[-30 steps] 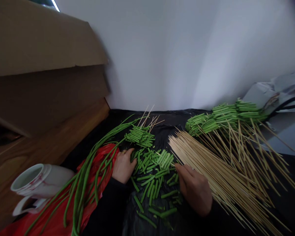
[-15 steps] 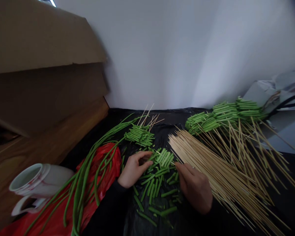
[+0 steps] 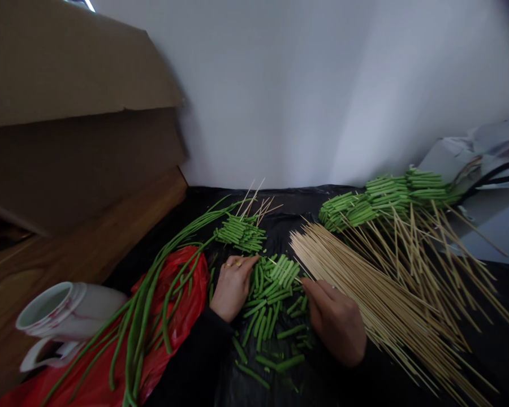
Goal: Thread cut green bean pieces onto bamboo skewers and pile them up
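My left hand lies on the left side of a heap of cut green bean pieces on black plastic sheeting, its fingers stretched along the pieces. My right hand is closed in a pinch on a thin bamboo skewer that runs through a short row of bean pieces. A big pile of bare bamboo skewers lies right beside this hand.
Long uncut green beans lie over a red plastic bag at the left, near a white ceramic jug. Skewered bean bundles sit behind and at the far right. A cardboard box rises at the left.
My left hand slid right from the red bag's edge into the cut bean heap, then flattened against the pieces. My right hand stayed where it was.
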The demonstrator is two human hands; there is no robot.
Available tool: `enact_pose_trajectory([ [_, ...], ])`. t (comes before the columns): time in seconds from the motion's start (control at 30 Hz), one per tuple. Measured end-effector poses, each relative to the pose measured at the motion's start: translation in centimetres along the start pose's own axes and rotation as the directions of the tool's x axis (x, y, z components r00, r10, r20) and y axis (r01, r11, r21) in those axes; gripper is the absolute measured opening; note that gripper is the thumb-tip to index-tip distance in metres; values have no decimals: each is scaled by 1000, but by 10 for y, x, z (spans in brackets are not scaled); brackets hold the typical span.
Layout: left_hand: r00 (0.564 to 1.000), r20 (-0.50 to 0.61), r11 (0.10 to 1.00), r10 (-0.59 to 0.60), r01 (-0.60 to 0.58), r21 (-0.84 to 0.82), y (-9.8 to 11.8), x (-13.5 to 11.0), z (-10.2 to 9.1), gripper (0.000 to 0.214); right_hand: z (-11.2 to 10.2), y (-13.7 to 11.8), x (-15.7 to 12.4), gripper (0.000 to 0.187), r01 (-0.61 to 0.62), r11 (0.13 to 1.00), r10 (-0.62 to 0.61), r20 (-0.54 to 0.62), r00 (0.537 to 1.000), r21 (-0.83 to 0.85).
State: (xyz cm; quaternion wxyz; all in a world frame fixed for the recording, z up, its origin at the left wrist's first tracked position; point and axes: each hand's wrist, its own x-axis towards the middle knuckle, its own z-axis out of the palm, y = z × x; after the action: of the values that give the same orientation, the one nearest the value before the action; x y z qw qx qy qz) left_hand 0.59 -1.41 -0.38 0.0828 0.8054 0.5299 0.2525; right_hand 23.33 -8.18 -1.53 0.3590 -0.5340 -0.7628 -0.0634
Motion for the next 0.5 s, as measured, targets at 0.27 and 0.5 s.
enact_pose_trajectory([
  [0.27, 999, 31, 1000, -27, 27, 12, 4, 0, 0, 30, -1, -1, 0, 30, -13, 1000, 13, 13, 1000, 5],
  [0.5, 999, 31, 999, -34, 35, -31, 2, -2, 1, 24, -1, 0, 0, 30, 5, 1000, -5, 16, 1000, -12],
])
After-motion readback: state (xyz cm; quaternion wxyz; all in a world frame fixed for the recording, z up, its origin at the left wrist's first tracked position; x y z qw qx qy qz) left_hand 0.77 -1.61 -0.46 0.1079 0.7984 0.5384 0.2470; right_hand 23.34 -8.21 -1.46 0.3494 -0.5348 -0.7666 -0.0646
